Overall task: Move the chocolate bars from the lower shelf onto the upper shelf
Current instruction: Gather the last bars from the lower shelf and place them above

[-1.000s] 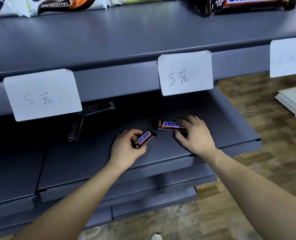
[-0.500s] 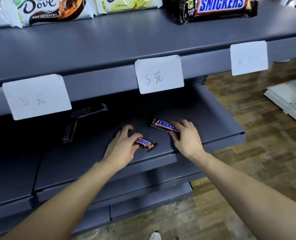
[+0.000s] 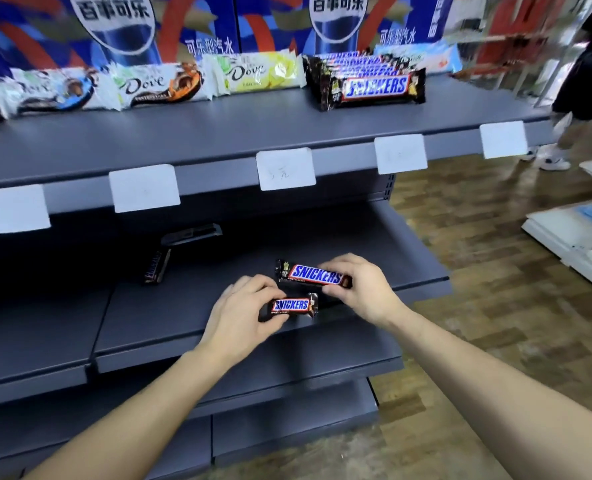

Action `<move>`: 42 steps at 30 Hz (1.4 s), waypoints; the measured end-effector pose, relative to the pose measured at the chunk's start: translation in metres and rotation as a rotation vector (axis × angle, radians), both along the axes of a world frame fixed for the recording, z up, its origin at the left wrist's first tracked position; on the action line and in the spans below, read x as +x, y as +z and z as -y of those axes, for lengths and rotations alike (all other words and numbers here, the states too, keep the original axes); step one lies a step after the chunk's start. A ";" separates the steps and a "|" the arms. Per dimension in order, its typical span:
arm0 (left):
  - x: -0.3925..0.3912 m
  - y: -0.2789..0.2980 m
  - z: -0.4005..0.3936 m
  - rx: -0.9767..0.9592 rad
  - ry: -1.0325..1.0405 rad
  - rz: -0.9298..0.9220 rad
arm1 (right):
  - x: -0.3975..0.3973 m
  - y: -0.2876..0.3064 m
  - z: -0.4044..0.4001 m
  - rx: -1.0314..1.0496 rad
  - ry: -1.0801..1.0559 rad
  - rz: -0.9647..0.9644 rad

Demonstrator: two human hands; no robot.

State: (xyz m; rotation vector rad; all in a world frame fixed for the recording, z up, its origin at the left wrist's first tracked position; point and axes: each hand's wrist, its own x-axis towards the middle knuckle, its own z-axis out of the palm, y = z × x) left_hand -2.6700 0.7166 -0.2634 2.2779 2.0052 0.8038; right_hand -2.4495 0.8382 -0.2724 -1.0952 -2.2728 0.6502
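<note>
Brown-wrapped Snickers bars now lifted off grey metal lower shelf [image 3: 190,317]: left hand [image 3: 239,317] pinches short bar [image 3: 292,305], right hand [image 3: 360,289] pinches long bar [image 3: 313,274]. Next: upper shelf [image 3: 218,133].

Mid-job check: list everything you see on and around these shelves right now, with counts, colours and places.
Held Snickers bars: 2, brown with blue lettering; longer bar in the right hand, shorter bar in the left hand, above the lower shelf.
Loose dark bars: 2, at the back of the lower shelf; one reads Snickers, the other is unreadable.
Snickers stack: count unclear, upper shelf, right.
Dove bars: about three whitish ones, upper shelf, left.
Price tags: 5, white, on the upper shelf's front edge.
Pepsi cartons: blue, behind the bars.
Floor: brown wood.
Bystander: 1, dark clothes, far right.
Left hand: 1.
Right hand: 1.
</note>
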 end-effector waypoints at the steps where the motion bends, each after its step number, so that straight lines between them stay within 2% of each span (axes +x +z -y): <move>1: 0.003 0.005 0.006 0.017 -0.003 -0.013 | 0.002 0.008 0.004 0.007 0.019 -0.013; 13: 0.035 0.088 0.077 0.230 0.057 -0.048 | 0.034 0.129 0.051 0.209 0.165 -0.027; 21: 0.034 0.155 0.109 0.408 0.103 -0.115 | 0.017 0.195 0.069 0.371 0.208 -0.006; 32: -0.012 0.207 0.117 0.477 0.280 -0.117 | -0.029 0.246 0.070 0.414 0.202 -0.048; 42: -0.105 0.226 0.099 0.453 0.341 -0.109 | -0.115 0.277 0.048 0.421 0.191 0.016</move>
